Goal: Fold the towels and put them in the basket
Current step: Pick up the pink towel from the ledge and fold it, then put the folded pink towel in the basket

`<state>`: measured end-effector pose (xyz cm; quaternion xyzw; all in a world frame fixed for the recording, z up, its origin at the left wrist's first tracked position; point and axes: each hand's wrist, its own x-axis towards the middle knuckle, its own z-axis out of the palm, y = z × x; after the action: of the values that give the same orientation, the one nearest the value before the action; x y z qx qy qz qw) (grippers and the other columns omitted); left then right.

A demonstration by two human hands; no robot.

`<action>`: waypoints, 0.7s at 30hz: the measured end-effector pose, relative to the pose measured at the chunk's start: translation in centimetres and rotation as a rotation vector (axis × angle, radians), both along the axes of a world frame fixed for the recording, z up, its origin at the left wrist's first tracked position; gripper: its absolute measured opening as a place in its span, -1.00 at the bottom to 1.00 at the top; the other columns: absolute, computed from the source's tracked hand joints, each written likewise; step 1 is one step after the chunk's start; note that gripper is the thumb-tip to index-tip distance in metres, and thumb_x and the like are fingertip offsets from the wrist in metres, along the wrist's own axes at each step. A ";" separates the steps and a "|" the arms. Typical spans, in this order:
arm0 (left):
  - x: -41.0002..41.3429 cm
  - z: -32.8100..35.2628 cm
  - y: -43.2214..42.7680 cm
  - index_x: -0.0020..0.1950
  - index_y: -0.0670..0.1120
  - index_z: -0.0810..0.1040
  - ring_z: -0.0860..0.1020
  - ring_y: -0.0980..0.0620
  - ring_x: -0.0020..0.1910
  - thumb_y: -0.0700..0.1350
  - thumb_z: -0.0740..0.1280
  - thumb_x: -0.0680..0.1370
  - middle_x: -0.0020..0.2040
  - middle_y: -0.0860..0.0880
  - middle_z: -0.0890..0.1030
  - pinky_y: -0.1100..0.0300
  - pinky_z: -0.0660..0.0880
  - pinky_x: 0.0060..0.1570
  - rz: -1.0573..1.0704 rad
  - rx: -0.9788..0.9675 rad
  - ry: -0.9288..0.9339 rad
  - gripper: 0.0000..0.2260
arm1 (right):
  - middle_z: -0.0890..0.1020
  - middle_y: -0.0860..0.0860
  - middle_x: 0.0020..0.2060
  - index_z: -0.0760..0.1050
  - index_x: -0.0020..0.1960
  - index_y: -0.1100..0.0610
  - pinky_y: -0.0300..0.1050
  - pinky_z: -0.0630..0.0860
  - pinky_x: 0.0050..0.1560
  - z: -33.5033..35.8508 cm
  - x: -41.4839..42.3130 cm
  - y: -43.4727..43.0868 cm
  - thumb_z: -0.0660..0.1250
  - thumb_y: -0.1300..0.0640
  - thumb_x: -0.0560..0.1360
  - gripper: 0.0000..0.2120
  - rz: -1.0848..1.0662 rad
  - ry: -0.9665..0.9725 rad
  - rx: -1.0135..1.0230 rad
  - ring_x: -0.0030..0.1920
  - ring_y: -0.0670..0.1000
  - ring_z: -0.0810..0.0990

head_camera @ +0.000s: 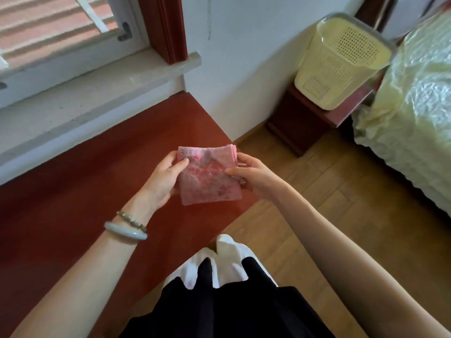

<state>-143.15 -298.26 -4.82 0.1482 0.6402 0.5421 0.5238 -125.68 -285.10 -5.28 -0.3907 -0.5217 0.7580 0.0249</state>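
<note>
A pink towel, folded into a small square, is held just above the right corner of the red-brown table. My left hand grips its left edge, thumb on top. Along the right edge, my right hand pinches the stacked layers. The pale yellow perforated basket stands on a dark red nightstand far to the upper right, well apart from both hands. Its inside is not visible from here.
A grey window sill runs along the back of the table under a window. A bed with a pale green cover fills the right side. Wooden floor lies between table, nightstand and bed.
</note>
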 end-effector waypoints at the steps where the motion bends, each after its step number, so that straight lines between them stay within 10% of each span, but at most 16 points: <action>1: 0.5 0.1 0.6 0.12 0.04 0.51 0.61 0.02 -0.01 -0.11 0.18 0.63 0.00 0.00 0.63 0.04 0.56 -0.14 -0.042 -0.013 -0.044 -0.85 | 0.59 0.13 0.14 0.44 0.28 0.08 0.18 0.52 0.17 0.2 0.9 0.3 0.35 0.22 0.49 -0.63 -0.037 -0.004 -0.001 0.14 0.14 0.59; 15: 10.6 1.7 13.2 0.23 -0.08 0.46 0.63 -0.04 -0.04 -0.32 0.25 0.52 -0.01 -0.09 0.63 0.04 0.60 -0.16 -0.429 -0.023 -0.285 -0.69 | 0.57 0.17 0.09 0.47 0.26 0.14 0.29 0.39 0.23 1.3 15.5 9.1 0.34 0.26 0.44 -0.62 -0.304 0.067 -0.057 0.07 0.22 0.53; 21: 17.8 1.4 21.7 0.35 -0.15 0.36 0.59 -0.07 0.04 -0.42 0.24 0.51 0.19 -0.18 0.51 0.13 0.61 -0.21 -0.430 -0.029 -0.269 -0.57 | 0.57 0.14 0.11 0.48 0.25 0.07 0.01 0.57 -0.06 1.8 23.2 16.1 0.36 0.20 0.42 -0.60 -0.304 0.083 -0.064 0.02 0.14 0.58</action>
<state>-125.38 -276.55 -3.40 0.1999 0.5263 0.4236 0.7096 -102.46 -268.96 -3.52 -0.4342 -0.4306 0.7773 0.1482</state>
